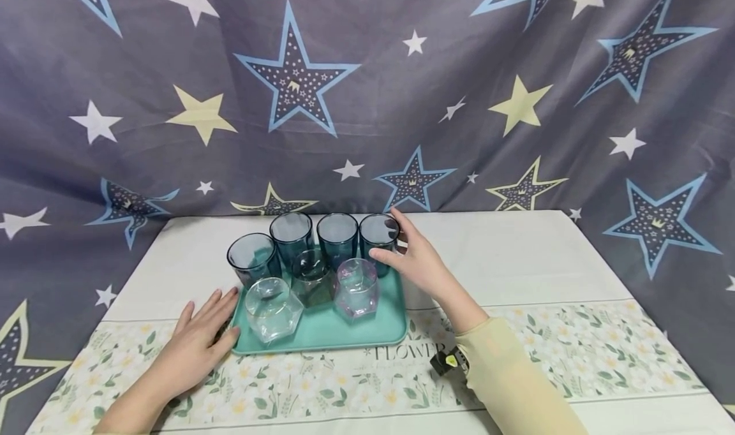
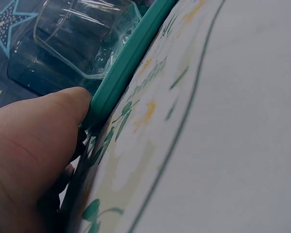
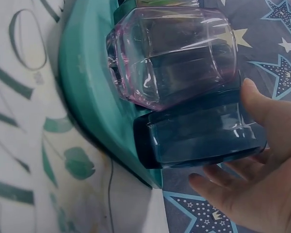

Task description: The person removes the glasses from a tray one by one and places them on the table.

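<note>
A turquoise tray bears several blue drinking glasses along its back and left. In front of these stand a clear faceted glass, a dark grey-tinted glass and a pink-tinted faceted glass. My right hand holds the rightmost blue glass near its rim, thumb on one side and fingers curving round the other; the glass stands upright. At the tray's left edge, my left hand rests on the tablecloth with fingers extended. Its thumb is right at the tray's rim.
Under the tray lies a white tablecloth with a floral band and printed lettering. A dark curtain patterned with stars hangs behind the table. Another blue glass stands at the tray's left rear corner.
</note>
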Available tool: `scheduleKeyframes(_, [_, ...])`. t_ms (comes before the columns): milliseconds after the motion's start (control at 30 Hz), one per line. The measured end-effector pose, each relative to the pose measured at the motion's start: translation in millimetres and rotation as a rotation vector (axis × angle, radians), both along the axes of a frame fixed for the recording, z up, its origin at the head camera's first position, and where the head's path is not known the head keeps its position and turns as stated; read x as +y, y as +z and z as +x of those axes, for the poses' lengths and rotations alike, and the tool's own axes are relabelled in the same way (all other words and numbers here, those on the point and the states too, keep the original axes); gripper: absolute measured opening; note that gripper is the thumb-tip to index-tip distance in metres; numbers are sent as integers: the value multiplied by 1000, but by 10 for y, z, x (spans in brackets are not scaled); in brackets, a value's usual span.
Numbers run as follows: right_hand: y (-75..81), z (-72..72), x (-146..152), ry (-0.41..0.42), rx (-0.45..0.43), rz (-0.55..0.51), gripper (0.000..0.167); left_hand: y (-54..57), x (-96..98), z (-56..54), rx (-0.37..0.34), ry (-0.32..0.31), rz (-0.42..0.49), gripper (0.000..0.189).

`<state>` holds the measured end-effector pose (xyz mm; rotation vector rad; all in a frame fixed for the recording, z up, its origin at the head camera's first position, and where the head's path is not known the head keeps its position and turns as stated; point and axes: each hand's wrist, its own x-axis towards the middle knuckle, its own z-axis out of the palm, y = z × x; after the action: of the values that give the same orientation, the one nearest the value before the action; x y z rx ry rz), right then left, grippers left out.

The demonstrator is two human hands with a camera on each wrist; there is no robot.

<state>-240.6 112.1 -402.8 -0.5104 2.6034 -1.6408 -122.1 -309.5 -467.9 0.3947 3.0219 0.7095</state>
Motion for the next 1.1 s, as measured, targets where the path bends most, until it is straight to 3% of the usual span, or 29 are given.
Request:
scheduleKeyframes(267, [-45, -30, -17, -45, -3, -28, 94, 47, 32, 5, 18, 1, -3, 67])
scheduleKeyframes(533, [-43, -22, -20, -121, 33, -2, 84, 19, 27, 10, 15, 3, -10, 67])
scheduleKeyframes(1100, [173, -11, 174, -227, 25, -1, 94, 8, 14, 14, 22, 7, -16, 67])
